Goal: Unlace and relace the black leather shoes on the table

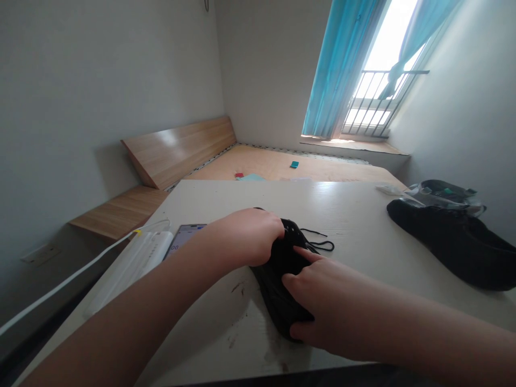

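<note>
Head view. The left hand (245, 237) is curled over the far end of a black shoe (281, 282), its fingers closed down around the glossy upper. The right hand (316, 303) is spread across the near side of the same shoe, fingers apart and pressing on it, so both hands have hold of it. The shoe lies on a white table (355, 215), mostly covered by the hands, its sole and exact orientation hard to read. A thin black lace (318, 240) runs out on the table just past the right fingertips, still joined to the shoe as far as can be seen.

Right of both hands, well apart, lies a second black shoe (451, 244), touching a transparent plastic bag (443, 196) beyond it. Left of the left wrist sit a phone (184, 236) and a white power strip (137, 263) with a white cable (68, 279). Ahead of the hands, past the table edge, is a wooden bed frame (282, 166) with a few small items on it.
</note>
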`<act>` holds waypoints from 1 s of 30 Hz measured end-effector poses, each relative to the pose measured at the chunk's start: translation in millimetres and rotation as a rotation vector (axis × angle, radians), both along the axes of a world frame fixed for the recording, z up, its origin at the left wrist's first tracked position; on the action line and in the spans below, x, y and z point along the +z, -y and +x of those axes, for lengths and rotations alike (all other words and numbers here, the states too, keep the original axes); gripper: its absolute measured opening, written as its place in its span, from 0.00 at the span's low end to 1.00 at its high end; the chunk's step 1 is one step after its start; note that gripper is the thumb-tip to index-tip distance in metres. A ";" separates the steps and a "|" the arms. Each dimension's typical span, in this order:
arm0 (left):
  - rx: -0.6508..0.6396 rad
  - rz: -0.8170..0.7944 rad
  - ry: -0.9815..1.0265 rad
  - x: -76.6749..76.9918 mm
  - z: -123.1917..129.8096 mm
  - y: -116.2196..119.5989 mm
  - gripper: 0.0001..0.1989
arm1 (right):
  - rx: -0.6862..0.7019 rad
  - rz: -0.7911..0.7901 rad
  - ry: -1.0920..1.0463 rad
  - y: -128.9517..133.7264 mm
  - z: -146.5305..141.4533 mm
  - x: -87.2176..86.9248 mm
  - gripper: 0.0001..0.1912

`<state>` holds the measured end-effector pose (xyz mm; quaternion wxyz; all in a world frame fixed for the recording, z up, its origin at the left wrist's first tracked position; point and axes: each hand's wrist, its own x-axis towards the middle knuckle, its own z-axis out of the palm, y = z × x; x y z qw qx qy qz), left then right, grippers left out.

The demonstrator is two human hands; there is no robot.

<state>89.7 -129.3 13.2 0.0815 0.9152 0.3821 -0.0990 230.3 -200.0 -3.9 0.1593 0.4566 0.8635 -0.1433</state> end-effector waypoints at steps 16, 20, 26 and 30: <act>-0.008 0.029 -0.024 3.1 4.0 4.9 0.17 | -0.045 -0.092 -0.100 0.8 1.6 -1.8 0.13; 0.004 0.014 -0.018 3.8 3.5 4.8 0.17 | -0.044 -0.105 -0.083 -0.2 -0.1 1.3 0.12; -0.003 0.030 -0.015 2.1 2.2 3.9 0.17 | -0.061 -0.073 -0.083 -1.2 2.0 1.9 0.11; -0.019 0.091 0.005 0.9 2.2 8.6 0.15 | -0.099 0.000 -0.139 3.1 -1.8 -9.1 0.11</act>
